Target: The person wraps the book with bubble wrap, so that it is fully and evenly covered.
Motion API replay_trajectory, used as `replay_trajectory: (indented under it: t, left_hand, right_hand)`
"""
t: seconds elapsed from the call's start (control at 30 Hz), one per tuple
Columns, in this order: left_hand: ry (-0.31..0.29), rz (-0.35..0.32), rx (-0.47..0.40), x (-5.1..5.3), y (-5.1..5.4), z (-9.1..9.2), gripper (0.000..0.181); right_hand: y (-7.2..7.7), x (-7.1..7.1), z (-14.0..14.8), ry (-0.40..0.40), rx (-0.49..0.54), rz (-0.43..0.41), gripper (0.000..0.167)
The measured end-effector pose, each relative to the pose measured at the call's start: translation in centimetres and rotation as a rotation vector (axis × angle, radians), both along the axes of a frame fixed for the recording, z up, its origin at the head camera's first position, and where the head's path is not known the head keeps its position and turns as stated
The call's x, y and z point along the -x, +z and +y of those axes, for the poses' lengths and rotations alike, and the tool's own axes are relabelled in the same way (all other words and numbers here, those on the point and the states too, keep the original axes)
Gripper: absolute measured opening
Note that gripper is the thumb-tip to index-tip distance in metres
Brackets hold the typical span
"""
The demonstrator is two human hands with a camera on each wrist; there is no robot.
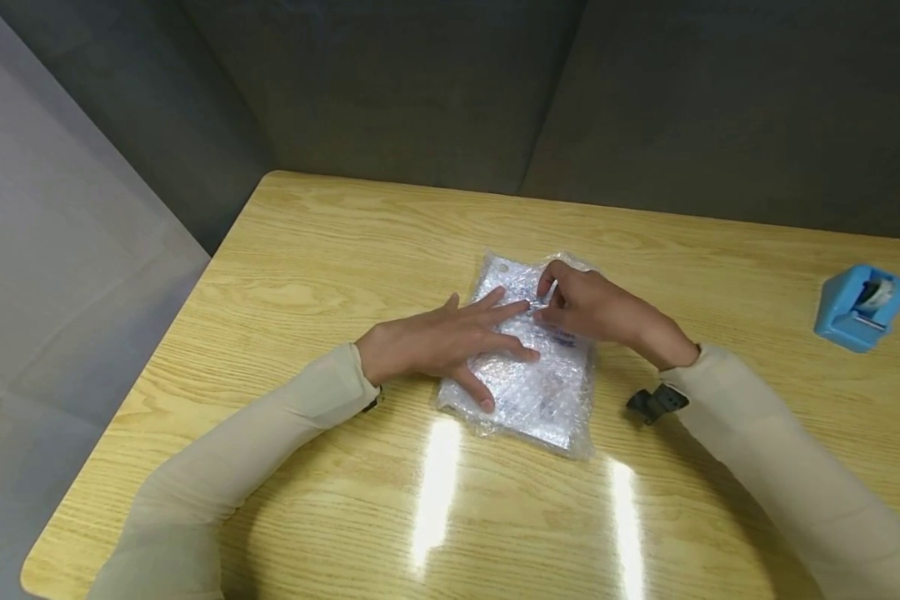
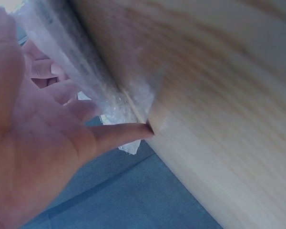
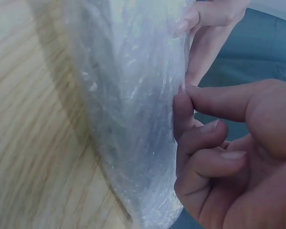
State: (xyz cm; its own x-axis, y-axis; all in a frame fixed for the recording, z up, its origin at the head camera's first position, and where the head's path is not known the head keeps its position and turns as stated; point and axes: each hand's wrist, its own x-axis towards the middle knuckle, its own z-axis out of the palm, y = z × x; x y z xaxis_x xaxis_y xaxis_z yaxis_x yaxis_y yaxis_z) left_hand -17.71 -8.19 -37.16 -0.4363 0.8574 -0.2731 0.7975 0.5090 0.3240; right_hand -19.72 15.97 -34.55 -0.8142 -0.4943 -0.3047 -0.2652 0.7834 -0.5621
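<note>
A flat rectangular package wrapped in clear bubble wrap (image 1: 540, 408) lies on the wooden table, with some blue print showing through. Across its left half my left hand (image 1: 457, 340) rests with straight, spread fingers. In the left wrist view, the little finger of that hand (image 2: 43, 138) reaches past the package's edge to the tabletop. On the upper right of the package, the curled right hand (image 1: 598, 304) has thumb and index finger together. The right wrist view shows the right hand (image 3: 238, 176) pinching at the surface of the bubble wrap (image 3: 133, 95); exactly what lies between the fingertips is hidden.
A light blue tape dispenser (image 1: 843, 308) with a roll in it stands at the table's far right. Dark grey panels (image 1: 420, 92) rise behind the table's back edge. The wooden table (image 1: 330, 258) has a rounded corner at the back left.
</note>
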Motion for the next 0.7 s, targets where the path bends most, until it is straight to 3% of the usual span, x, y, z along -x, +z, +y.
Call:
replay_trajectory:
  t: [0.23, 0.47, 0.7]
  left_hand:
    - [0.006, -0.017, -0.005, 0.1, 0.0, 0.1, 0.088]
    - [0.004, -0.01, -0.002, 0.0, 0.0, 0.1, 0.087]
    - [0.009, -0.011, 0.002, -0.1, 0.0, 0.0, 0.087]
  right_hand:
    - [-0.1, -0.3, -0.2, 0.012, -0.049, 0.072, 0.027]
    - [-0.9, -0.3, 0.3, 0.088, -0.072, 0.195, 0.019]
    - [-1.5, -0.1, 1.1, 0.116, 0.027, 0.157, 0.011]
